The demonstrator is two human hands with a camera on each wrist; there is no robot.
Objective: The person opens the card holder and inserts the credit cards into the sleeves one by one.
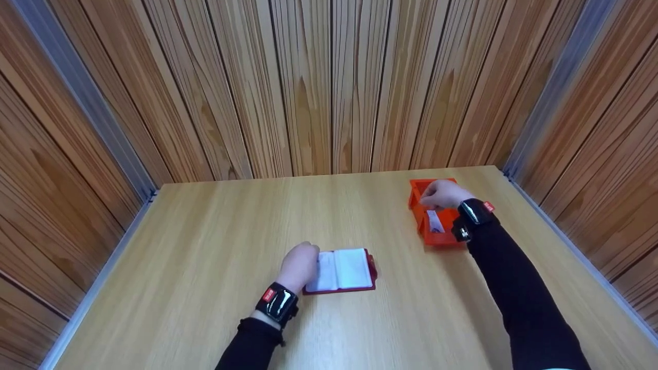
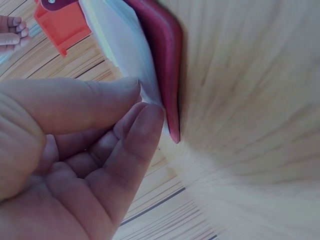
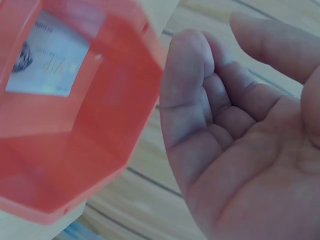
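A small red card holder [image 1: 353, 270] lies open on the table, its whitish, shiny sleeves facing up and a snap tab on its right side. My left hand [image 1: 300, 266] is at its left edge. In the left wrist view, the thumb and a fingertip [image 2: 150, 117] pinch the edge of the sleeves [image 2: 125, 42]. Over the orange basket [image 1: 446, 239] hangs my right hand [image 1: 444, 195], fingers loosely bent, thumb apart, nothing held. Inside the basket lies a white card [image 1: 435, 222]; the right wrist view shows gold letters and a dark picture on this card [image 3: 47, 57].
The basket stands at the back right of the wooden table [image 1: 216, 231]. Wood-panelled walls [image 1: 308, 87] close off the back and both sides, with grey metal strips [image 1: 560, 77] at the corners. Each wrist wears a black strapped device [image 1: 278, 304].
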